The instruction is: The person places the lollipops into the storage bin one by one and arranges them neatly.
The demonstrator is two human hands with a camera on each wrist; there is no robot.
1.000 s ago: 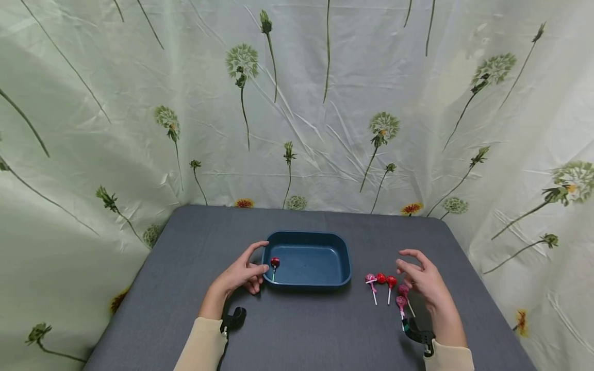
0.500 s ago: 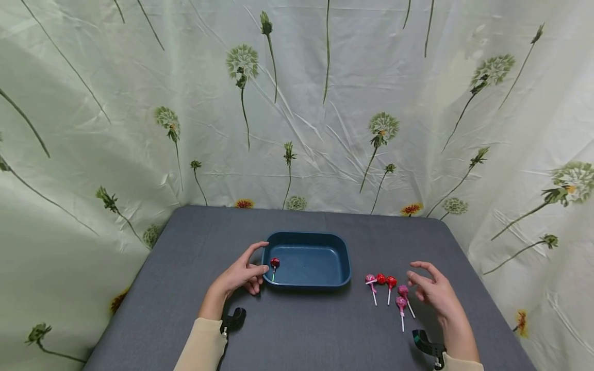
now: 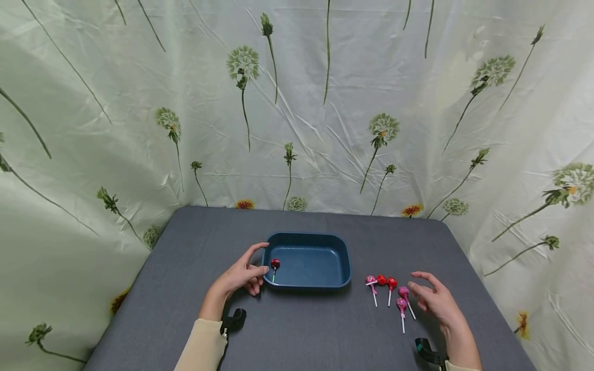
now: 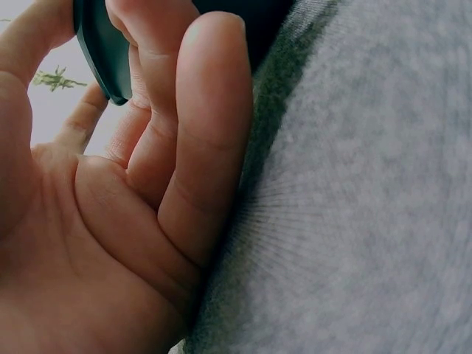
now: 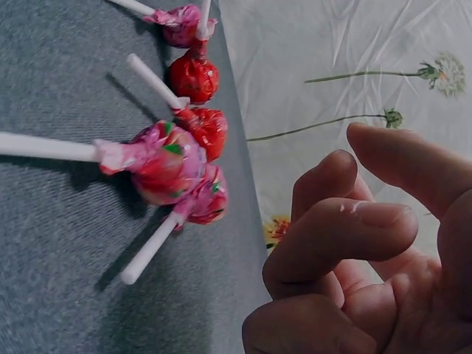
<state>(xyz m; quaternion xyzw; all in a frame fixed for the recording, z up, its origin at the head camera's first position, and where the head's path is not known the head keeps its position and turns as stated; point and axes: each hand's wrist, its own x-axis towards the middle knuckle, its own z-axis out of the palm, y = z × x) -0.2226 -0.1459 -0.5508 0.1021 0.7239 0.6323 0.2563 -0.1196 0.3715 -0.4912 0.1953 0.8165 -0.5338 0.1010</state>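
Note:
My left hand (image 3: 242, 272) holds the left end of a blue tray (image 3: 308, 285), thumb and index finger at its rim and the other fingers curled beneath. In the left wrist view, the tray's dark edge (image 4: 103, 55) shows between the fingers. One dark red lollipop (image 3: 275, 263) lies inside at the left. My right hand (image 3: 436, 299) hovers with loosely bent fingers, holding nothing, just right of several lollipops on the table. Nearest it are two pink lollipops (image 3: 401, 305); farther left lie two red lollipops (image 3: 392, 284) and another pink lollipop (image 3: 371, 280). The right wrist view shows a pink lollipop (image 5: 166, 164) close up.
The table (image 3: 320, 335) has a dark grey cloth. Behind it and along both sides hangs a pale curtain (image 3: 306, 103) with a dandelion print. A black wrist strap (image 3: 431, 353) sits on the right arm.
My right hand has drawn back toward the right and nearer to me, away from the lollipops, showing the near pink ones fully. The left hand and tray have stayed put.

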